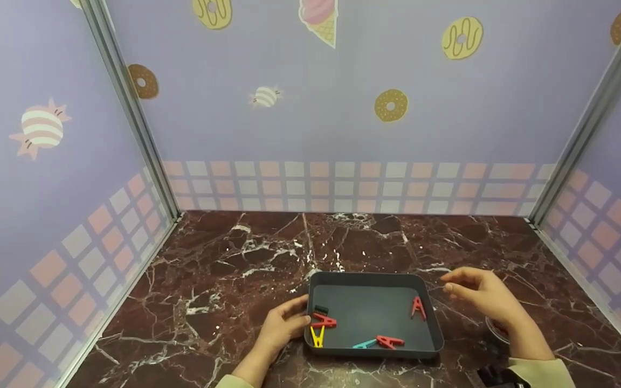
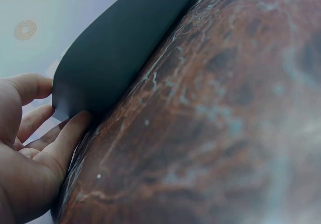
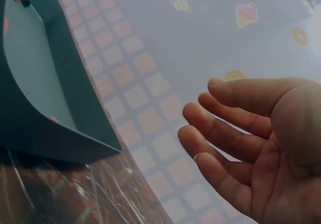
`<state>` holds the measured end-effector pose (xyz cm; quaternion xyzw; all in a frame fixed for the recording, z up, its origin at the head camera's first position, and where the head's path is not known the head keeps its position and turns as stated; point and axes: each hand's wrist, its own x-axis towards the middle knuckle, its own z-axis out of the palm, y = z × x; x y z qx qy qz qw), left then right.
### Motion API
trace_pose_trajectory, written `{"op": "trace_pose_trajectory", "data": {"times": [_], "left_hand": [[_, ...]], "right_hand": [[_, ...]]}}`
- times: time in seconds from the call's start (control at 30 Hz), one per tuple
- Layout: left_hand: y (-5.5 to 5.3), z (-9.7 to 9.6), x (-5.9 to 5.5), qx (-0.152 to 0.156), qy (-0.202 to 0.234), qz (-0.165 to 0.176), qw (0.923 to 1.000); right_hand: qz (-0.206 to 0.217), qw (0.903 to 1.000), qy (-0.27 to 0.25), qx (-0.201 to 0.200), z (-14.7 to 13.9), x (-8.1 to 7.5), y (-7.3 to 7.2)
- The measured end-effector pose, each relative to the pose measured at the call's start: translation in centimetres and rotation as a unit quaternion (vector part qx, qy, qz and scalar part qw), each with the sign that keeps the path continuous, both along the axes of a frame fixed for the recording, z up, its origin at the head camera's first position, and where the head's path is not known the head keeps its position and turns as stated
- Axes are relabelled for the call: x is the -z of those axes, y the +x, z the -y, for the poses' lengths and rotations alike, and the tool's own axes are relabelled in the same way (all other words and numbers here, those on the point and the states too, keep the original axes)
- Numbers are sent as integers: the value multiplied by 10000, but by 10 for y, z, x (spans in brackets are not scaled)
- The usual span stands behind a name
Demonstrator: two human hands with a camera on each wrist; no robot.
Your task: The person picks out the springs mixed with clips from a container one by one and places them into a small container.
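A dark grey rectangular tray (image 1: 370, 353) stands on the marbled table. My left hand (image 1: 282, 326) rests against its left side, thumb at the rim; in the left wrist view the fairly straight fingers touch the outer wall. Small clips lie inside: a red clip (image 1: 323, 320), a yellow clip (image 1: 317, 338) and a dark clip (image 1: 321, 310) at the left. Along the front are a blue clip (image 1: 365, 344) and another red clip (image 1: 390, 341). A further red clip (image 1: 418, 308) leans by the right wall. My right hand (image 1: 480, 291) hovers beyond that wall, fingers loosely bent, holding nothing.
A round container (image 1: 496, 330) sits to the right of the tray, mostly hidden under my right forearm. Patterned panels (image 1: 337, 129) enclose the dark red marbled tabletop (image 1: 224, 258) at the back and both sides, with metal posts in the corners.
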<state>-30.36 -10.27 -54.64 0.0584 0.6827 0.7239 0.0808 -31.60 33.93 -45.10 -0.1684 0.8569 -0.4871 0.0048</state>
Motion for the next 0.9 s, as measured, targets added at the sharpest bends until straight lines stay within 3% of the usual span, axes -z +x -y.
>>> {"op": "trace_pose_trajectory", "data": {"times": [0.3,0.63,0.9], "left_hand": [[0,0,0,27,14,-13,10000],[0,-1,-1,-76,-46,15,10000],[0,-2,-1,-147,-101,3,9998]], "right_hand": [[-12,9999,-161,51,24,6,-3],[-117,9999,58,1,54,15,-12],[-185,9996,-148,128,84,21,-18]]}}
